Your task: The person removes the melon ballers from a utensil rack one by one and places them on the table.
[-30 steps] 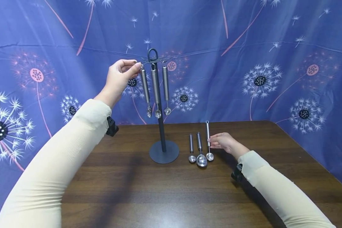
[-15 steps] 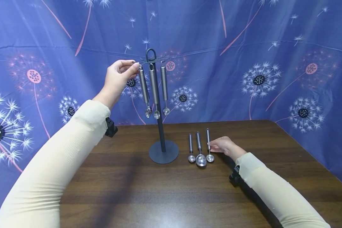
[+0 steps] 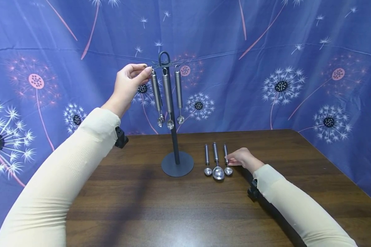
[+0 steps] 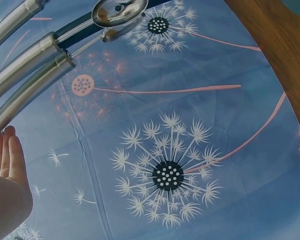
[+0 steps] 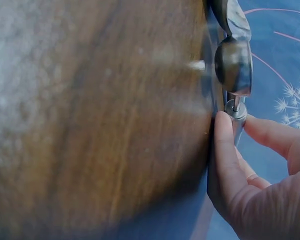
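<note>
Right hand pinches the silver, round-bowled metal scoop at its nine o'clock!
Head view: scoop lies twelve-to-six, right hand nearer; left hand is at the black metal stand's ten o'clock. Left wrist: fingertips by a steel hanging handle, grip I can't tell. Right wrist: fingers narrow on the scoop, bowl at twelve.

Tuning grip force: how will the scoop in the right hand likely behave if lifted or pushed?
The scoop is probably stiff: its handle looks metallic and shows no bend. It could slip in the right hand, since the surface is shiny and smooth. The rounded handle might start to roll, but the wider bowl would likely limit that.
</note>
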Tool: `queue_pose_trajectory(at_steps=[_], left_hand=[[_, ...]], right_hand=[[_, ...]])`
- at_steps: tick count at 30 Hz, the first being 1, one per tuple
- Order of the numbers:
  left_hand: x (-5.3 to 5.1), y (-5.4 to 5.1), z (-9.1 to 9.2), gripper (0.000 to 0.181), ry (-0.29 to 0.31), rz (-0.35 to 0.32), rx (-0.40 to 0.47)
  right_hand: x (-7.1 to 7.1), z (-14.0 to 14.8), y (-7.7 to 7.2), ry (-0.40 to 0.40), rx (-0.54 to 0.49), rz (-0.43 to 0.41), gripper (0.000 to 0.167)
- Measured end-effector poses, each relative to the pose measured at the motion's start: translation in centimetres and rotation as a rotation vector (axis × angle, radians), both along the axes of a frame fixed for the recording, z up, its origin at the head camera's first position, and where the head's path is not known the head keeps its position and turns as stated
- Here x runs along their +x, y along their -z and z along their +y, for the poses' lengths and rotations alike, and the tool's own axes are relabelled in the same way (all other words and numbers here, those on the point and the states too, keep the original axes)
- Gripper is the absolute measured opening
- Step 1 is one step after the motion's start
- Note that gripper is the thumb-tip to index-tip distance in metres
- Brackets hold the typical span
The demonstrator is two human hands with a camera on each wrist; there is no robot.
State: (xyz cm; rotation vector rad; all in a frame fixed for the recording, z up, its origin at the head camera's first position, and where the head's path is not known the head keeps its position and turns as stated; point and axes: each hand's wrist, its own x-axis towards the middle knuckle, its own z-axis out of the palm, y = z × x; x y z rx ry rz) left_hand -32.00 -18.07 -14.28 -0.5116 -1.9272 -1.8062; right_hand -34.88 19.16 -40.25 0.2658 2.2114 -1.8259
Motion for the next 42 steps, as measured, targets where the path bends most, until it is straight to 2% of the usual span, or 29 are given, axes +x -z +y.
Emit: queue_pose_trajectory(at_steps=[8,13,18,26,35,42], left_hand=[[0.1,-0.1,0.0,0.033,-0.013,0.000,-0.008],[0.1,-0.1,0.1,0.033,-0.014,0.002,-0.003],[0.1,0.0,0.0,0.035,-0.018,0.003,-0.011],[0.3,0.0,0.0,0.038,-0.013,-0.001,-0.015],[0.2,-0.2,-0.1,0.031,0.009,-0.016,0.005],[0.1,-0.3,-0.1,0.029,-0.025,-0.004,-0.025]], right_hand=[[0.0,-0.2,-0.4,-0.005,0.056,-0.011,0.029],[0.2,-0.2,-0.4,-0.006,0.065,-0.025,0.017],[0.3,-0.1,-0.4,-0.014,0.073,-0.024,0.014],[0.3,0.1,-0.4,-0.015,0.072,-0.033,0.013],[0.4,0.8,-0.5,-0.026,0.023,-0.029,0.014],[0.1,1.3,-1.3,-0.020,0.013,-0.005,0.018]])
